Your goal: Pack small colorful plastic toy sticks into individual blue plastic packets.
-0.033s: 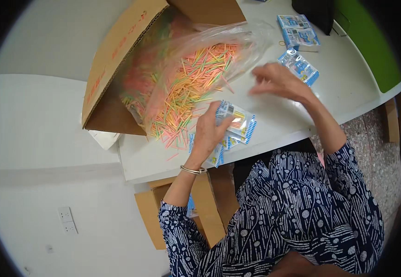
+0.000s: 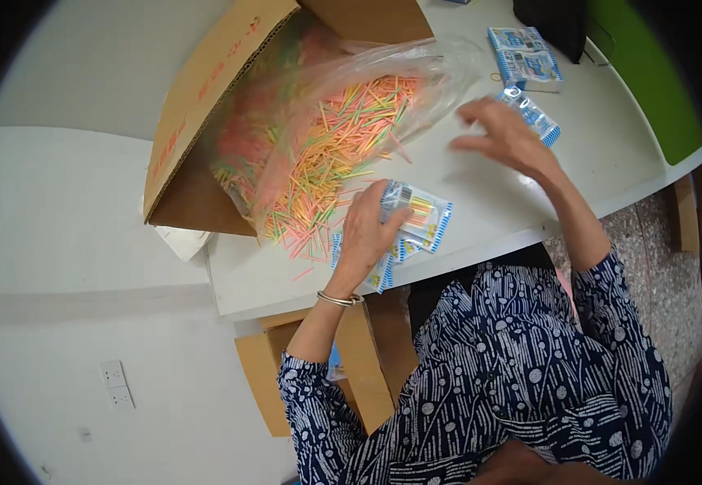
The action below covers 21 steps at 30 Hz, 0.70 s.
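Observation:
My left hand (image 2: 367, 233), a metal bangle on its wrist, grips a small blue-and-white plastic packet (image 2: 425, 215) holding coloured sticks; more such packets (image 2: 383, 271) lie under it at the table's near edge. Just left of it, thin orange, yellow, green and pink sticks (image 2: 326, 174) spill from a clear plastic bag (image 2: 383, 81) that lies in a tipped cardboard box (image 2: 197, 113). My right hand (image 2: 506, 139) hovers over the white table (image 2: 601, 162) with fingers spread and nothing in it, close to a single packet (image 2: 538, 120).
A stack of blue-and-white packets (image 2: 524, 55) sits at the far right of the table beside a dark object (image 2: 561, 24). A green panel (image 2: 654, 77) borders the table's right side. Brown cardboard boxes (image 2: 359, 364) stand under the table by my knees.

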Available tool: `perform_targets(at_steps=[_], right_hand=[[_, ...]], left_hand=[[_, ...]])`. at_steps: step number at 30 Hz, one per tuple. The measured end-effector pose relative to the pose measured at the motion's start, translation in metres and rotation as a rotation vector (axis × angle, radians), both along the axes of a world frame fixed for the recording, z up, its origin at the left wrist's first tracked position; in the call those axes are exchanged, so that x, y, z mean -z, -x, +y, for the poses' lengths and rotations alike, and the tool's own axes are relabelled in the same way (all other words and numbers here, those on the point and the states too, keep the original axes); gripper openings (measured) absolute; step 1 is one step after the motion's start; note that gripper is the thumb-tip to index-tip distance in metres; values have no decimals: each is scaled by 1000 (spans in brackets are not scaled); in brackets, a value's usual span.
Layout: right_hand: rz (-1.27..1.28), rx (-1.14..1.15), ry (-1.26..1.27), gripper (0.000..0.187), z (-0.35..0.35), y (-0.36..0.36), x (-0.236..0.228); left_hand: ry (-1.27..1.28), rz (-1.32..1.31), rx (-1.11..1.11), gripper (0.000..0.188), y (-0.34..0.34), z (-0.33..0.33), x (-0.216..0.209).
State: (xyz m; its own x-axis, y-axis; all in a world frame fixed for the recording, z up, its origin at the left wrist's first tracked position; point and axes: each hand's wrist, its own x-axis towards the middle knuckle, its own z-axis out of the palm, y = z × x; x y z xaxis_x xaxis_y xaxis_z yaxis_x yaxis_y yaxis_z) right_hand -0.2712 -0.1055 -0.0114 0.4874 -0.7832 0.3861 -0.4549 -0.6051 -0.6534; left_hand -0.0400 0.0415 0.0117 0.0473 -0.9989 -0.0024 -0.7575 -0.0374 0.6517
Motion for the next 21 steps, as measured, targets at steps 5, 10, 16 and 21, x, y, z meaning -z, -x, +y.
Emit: perform_targets(at_steps=[5,10,16,21], right_hand=[[311,403,289,41,-20,48,17],[417,377,136,42,-28,56,29],[268,557,241,41,-28,62,34],[403,660,100,40,-36,70,39]], left_hand=[[391,-438,-16,47,-36,-13,8],[325,-754,15,47,-68,-32,-8],[378,-936,106,40,-80,-50,-10],[339,-1040,196,35,-81,-61,-4]])
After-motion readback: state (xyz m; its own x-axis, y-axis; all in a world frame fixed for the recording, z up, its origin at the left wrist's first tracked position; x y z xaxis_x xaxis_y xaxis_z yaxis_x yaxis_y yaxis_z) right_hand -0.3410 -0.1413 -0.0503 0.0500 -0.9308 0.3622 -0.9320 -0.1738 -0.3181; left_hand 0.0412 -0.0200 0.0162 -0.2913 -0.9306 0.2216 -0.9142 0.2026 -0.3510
